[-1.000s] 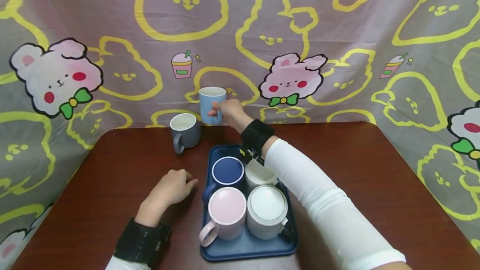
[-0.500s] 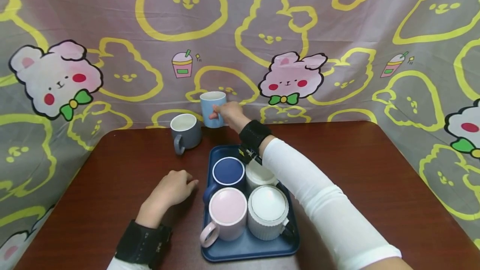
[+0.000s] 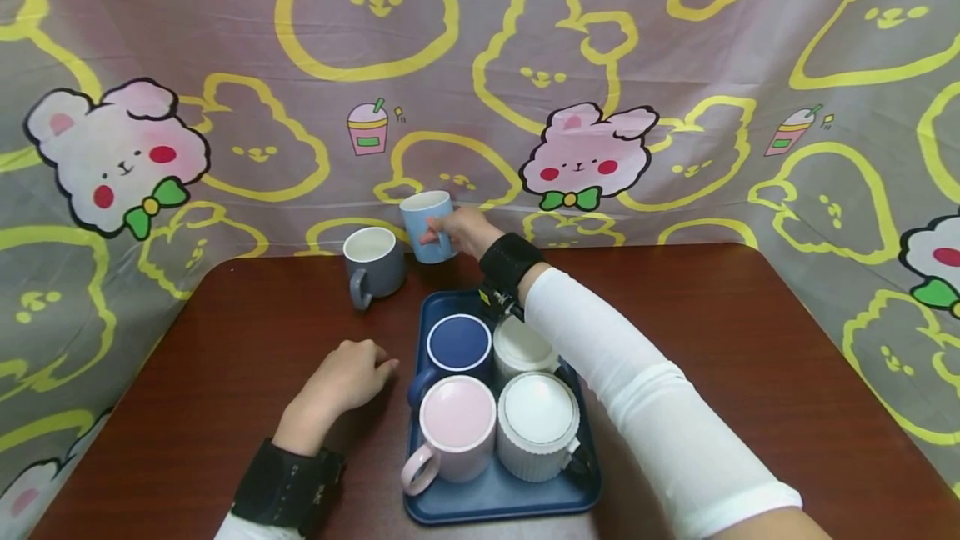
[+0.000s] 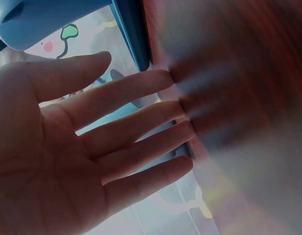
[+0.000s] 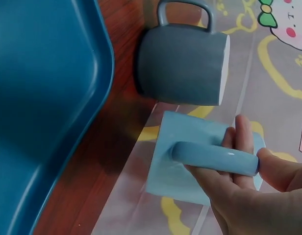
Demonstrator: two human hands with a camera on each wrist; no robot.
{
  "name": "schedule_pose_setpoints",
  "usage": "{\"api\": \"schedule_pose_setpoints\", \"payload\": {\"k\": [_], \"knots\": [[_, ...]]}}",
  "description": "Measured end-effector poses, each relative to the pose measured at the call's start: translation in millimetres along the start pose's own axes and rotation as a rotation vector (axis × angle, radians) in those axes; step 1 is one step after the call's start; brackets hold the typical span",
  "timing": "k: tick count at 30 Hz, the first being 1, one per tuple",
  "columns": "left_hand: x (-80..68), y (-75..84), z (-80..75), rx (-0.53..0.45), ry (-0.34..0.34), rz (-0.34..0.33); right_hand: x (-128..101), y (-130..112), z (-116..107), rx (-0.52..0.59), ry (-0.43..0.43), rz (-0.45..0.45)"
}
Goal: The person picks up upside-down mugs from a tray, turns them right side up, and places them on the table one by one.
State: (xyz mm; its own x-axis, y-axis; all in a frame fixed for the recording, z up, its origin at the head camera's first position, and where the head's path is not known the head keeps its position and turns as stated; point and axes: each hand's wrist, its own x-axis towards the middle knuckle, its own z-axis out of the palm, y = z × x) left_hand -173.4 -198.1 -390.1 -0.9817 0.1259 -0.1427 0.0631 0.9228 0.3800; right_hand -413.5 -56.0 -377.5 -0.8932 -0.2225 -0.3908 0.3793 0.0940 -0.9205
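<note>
My right hand (image 3: pixel 471 232) grips a light blue mug (image 3: pixel 424 227) by its handle at the table's back edge. Fingers pass through the handle (image 5: pixel 214 157) in the right wrist view, and the thumb presses on it. The mug leans slightly; whether its base touches the table I cannot tell. Just left of it a dark grey mug (image 3: pixel 378 263) stands upright, handle toward me. My left hand (image 3: pixel 347 377) is left of the tray, fingertips at the tabletop and holding nothing. Its fingers (image 4: pixel 136 122) look nearly straight in the left wrist view.
A blue tray (image 3: pixel 495 507) bears a dark blue mug (image 3: pixel 459 342), a pink mug (image 3: pixel 459 415), a ribbed white mug (image 3: pixel 538 419) and a cream mug (image 3: pixel 517 347), partly behind the right wrist. A patterned cloth (image 3: pixel 690 40) hangs behind the brown table (image 3: pixel 675 307).
The light blue mug has come down toward the table in my right hand and now leans a little. My left hand and the mugs on the tray stay put.
</note>
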Motion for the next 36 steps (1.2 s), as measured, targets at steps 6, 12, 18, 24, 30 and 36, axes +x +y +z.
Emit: {"api": "schedule_pose_setpoints", "payload": {"k": [6,12,18,24,30,36], "knots": [[-0.3,0.9,0.1,0.006,0.005,0.001,30.2,7.9,-2.7,-0.008,-0.057,0.099],[0.6,1.4,1.6,0.009,0.014,0.000,-72.6,-25.9,6.6,-0.095,-0.016,0.137],[-0.2,3.9,-0.3,-0.005,-0.006,-0.020,75.0,27.6,-2.7,-0.104,-0.045,0.159],[1.0,3.2,1.8,0.003,-0.018,-0.027,9.8,13.2,-0.2,-0.083,-0.080,0.175],[1.2,2.8,1.5,-0.006,-0.026,-0.033,-32.4,-0.3,3.8,-0.133,-0.108,0.169],[0.4,2.6,0.3,-0.005,-0.018,-0.030,31.8,23.1,-0.7,-0.142,-0.143,0.169]]}}
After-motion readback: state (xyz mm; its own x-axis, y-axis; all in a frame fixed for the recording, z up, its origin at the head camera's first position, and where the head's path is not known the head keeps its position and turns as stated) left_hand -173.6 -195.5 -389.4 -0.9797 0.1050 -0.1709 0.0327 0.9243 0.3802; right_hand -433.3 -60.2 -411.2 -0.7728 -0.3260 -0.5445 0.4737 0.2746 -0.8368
